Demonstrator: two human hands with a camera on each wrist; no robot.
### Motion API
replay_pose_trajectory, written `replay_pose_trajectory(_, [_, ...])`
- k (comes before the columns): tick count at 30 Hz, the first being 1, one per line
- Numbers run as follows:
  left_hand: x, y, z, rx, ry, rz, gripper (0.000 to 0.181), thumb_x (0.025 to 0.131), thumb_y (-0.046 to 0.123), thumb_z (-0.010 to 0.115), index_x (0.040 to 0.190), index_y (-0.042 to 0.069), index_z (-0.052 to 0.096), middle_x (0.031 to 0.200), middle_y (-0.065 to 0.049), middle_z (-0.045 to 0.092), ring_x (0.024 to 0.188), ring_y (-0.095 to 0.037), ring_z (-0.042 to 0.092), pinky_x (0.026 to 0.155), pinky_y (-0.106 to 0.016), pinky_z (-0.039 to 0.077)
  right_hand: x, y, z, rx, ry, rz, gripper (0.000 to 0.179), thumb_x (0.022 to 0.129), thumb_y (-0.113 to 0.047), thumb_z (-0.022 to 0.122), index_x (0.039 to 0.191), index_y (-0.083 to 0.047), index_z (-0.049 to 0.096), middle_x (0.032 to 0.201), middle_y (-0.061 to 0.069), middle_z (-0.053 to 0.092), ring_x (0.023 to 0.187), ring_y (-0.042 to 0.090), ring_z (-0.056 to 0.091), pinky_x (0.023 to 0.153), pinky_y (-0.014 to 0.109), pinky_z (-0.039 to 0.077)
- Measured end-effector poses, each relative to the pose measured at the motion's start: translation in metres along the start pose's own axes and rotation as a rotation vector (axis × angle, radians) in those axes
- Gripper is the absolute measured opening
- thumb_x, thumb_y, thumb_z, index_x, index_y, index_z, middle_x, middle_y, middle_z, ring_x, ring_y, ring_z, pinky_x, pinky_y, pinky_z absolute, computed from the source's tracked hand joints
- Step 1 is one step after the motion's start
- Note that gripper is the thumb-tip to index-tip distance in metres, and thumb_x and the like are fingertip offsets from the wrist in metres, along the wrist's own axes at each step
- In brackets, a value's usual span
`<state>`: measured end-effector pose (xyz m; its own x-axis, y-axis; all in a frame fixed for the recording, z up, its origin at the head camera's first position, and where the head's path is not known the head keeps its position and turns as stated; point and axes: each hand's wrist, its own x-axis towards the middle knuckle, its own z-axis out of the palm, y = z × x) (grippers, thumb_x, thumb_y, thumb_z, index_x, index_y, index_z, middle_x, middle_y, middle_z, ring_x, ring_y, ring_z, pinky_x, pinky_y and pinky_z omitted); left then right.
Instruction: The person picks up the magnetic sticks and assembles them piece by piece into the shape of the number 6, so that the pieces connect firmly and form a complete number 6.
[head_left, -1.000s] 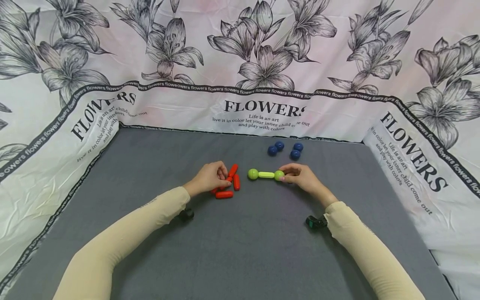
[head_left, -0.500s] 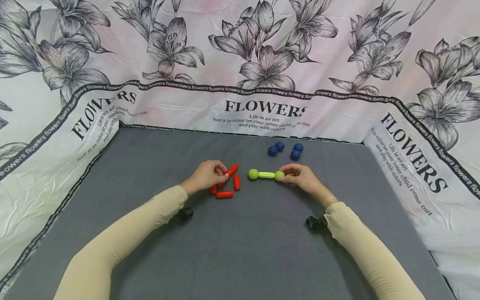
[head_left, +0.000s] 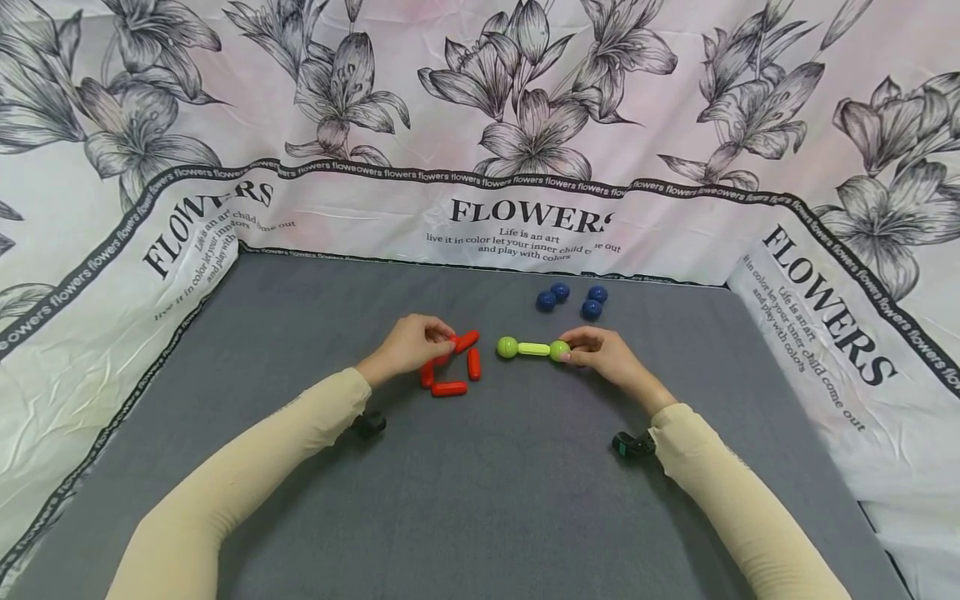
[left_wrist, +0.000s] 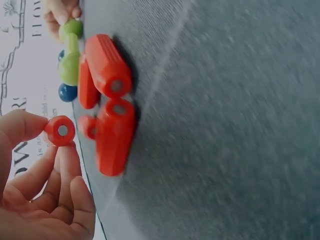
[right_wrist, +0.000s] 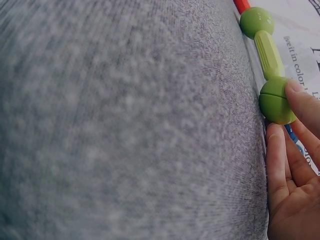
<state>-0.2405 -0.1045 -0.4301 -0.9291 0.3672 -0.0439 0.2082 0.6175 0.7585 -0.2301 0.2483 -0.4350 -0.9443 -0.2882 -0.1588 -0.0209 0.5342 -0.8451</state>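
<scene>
My left hand (head_left: 412, 343) pinches a red magnetic rod (left_wrist: 60, 131) between thumb and fingertips. In the left wrist view the held rod's end, with a round metal magnet, faces the camera. Several more red magnetic rods (head_left: 449, 388) lie on the grey cloth around and below that hand. My right hand (head_left: 600, 354) grips a green ball (right_wrist: 276, 101) with thumb and fingers. That ball sits at the right end of a dumbbell-shaped piece: a light green rod (head_left: 534, 350) joins it to a second green ball (head_left: 507, 347) on the left.
Several dark blue balls (head_left: 592, 310) rest in two pairs towards the back of the grey cloth (head_left: 495, 500). A white flower-printed sheet (head_left: 360, 217) rises behind and on both sides. Black wrist devices (head_left: 632, 445) hang below the forearms.
My left hand has drawn back slightly up and left, holding a red rod, and other red rods show more fully. The right hand and the green piece stay put.
</scene>
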Motion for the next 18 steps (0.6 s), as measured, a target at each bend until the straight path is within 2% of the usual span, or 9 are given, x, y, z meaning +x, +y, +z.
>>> replay_pose_trajectory(4, [-0.001, 0.009, 0.006, -0.037, -0.011, -0.022, 0.025, 0.091, 0.022, 0.07, 0.111, 0.008, 0.072, 0.094, -0.008, 0.073, 0.078, -0.015, 0.063, 0.067, -0.023, 0.049, -0.004, -0.012, 0.0, -0.002, -0.005, 0.003, 0.036, 0.094, -0.016, 0.069, 0.126, -0.001, 0.063, 0.121, 0.023, 0.064, 0.085, 0.005, 0.062, 0.074, 0.03, 0.052])
replay_pose_trajectory(11, [-0.002, 0.029, 0.033, -0.122, 0.009, -0.032, 0.025, 0.09, 0.025, 0.072, 0.109, 0.009, 0.073, 0.096, -0.006, 0.074, 0.079, -0.011, 0.065, 0.071, -0.022, 0.051, -0.004, -0.01, 0.001, 0.004, -0.007, -0.001, 0.036, 0.094, -0.017, 0.069, 0.126, -0.002, 0.064, 0.119, 0.022, 0.065, 0.084, 0.006, 0.062, 0.073, 0.03, 0.052])
replay_pose_trajectory(18, [-0.003, 0.054, 0.061, -0.368, -0.072, -0.156, 0.03, 0.092, 0.025, 0.072, 0.115, 0.005, 0.072, 0.103, -0.01, 0.076, 0.076, -0.015, 0.071, 0.078, -0.033, 0.06, -0.004, -0.01, 0.001, 0.011, 0.0, 0.002, 0.035, 0.093, -0.016, 0.069, 0.125, -0.002, 0.064, 0.119, 0.022, 0.065, 0.083, 0.007, 0.061, 0.072, 0.03, 0.051])
